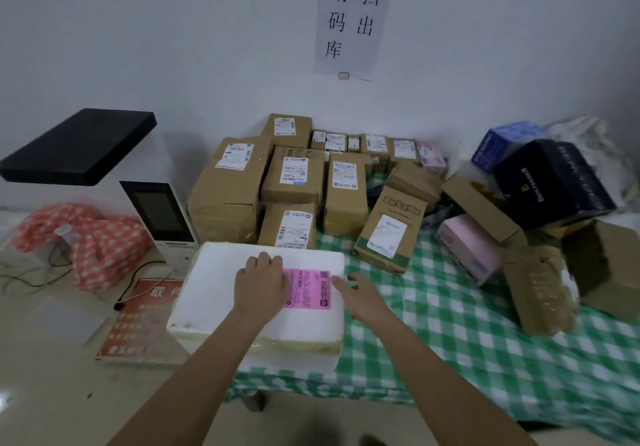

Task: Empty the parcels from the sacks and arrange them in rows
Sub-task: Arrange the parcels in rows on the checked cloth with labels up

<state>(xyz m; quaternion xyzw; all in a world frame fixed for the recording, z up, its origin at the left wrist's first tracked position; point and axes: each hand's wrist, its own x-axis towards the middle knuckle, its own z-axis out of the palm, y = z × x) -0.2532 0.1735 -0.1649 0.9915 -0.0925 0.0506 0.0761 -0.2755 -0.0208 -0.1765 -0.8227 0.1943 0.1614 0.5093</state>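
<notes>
A white foam box (221, 283) with a pink label (308, 288) lies at the near left of the green checked table (450, 334). My left hand (261, 284) rests flat on its lid, fingers straight. My right hand (360, 295) is open at the box's right edge, fingers spread, over the label's right side. Behind the box, brown cardboard parcels (294, 175) stand in rows against the wall. To the right, more parcels lie jumbled: a pink box (467, 248), a black box (550, 182), a blue box (498, 144).
A white scanner machine (159, 213) with a black top stands to the left, with cables and an orange checked bag (86, 241) beside it. A red sign (145, 324) lies under the foam box's left side. A paper notice (353, 19) hangs on the wall. A white sack (588, 134) sits at back right.
</notes>
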